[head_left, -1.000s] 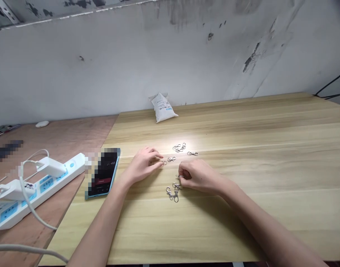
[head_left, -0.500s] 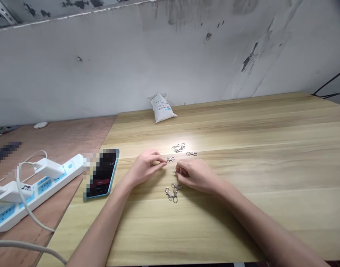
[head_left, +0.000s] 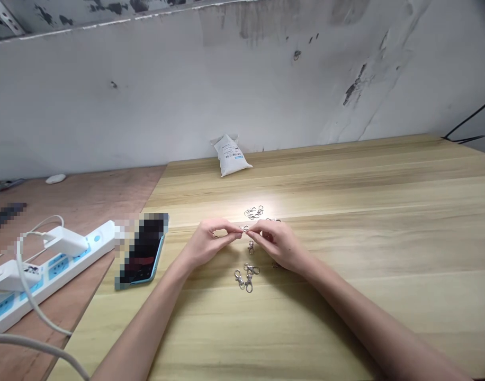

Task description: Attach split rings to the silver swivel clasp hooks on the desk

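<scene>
My left hand (head_left: 213, 242) and my right hand (head_left: 281, 244) meet fingertip to fingertip over the table (head_left: 346, 312), each in a pinch. Whatever lies between the fingertips is too small and covered to make out. Just behind them shows a small metal swivel clasp (head_left: 246, 227), partly hidden. Another clasp (head_left: 251, 247) is right below my right fingertips. Nearer to me is a group of silver lobster clasps (head_left: 249, 278). Farther off lie several more clasps (head_left: 254, 212), and one clasp (head_left: 272, 219) is partly covered by my right hand.
A white plastic packet (head_left: 232, 156) with a label stands by the wall. Left of my left arm lies a phone (head_left: 145, 248) in a blue case. Beyond the table's left edge are a white power strip (head_left: 73, 259) with plugged-in chargers and a loose cable (head_left: 36, 343).
My right hand has moved up and left to meet my left fingertips. The clasp by its fingers now shows below them. My left hand has shifted slightly right.
</scene>
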{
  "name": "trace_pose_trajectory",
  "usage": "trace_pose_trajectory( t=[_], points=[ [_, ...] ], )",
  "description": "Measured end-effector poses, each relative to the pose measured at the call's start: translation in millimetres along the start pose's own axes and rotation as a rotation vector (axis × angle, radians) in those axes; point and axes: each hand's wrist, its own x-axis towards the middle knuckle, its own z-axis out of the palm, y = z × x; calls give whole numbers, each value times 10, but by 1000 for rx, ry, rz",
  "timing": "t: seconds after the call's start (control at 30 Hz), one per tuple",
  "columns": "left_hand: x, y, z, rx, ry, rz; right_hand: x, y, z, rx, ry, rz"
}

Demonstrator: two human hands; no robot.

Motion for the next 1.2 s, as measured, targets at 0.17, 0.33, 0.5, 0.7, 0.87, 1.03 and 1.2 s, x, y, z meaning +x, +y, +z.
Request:
trace_pose_trajectory(
  t=[0.17,0.33,0.5,0.7,0.87,1.03,1.2],
  points=[
    [-5,36,19,-37,-51,-43,-16,-12,3,54,-31,-24],
    [-1,27,14,-61,-31,-112,-8,22,29,-32,4,-100],
    [3,-16,-1,-30,-58,-155,-7,9,30,-203,0,-174],
    [15,-23,3,133,8,24,-17,-28,-42,-480,-83,-233],
    [17,18,33,57,16,5,-5,-60,-54,-688,-137,-281],
    [16,67,36,22,128,-48,1,-61,-52,-744,-165,-198],
    [17,49,15,61,206,-137,-16,29,-147,-657,-139,-95]
  ],
)
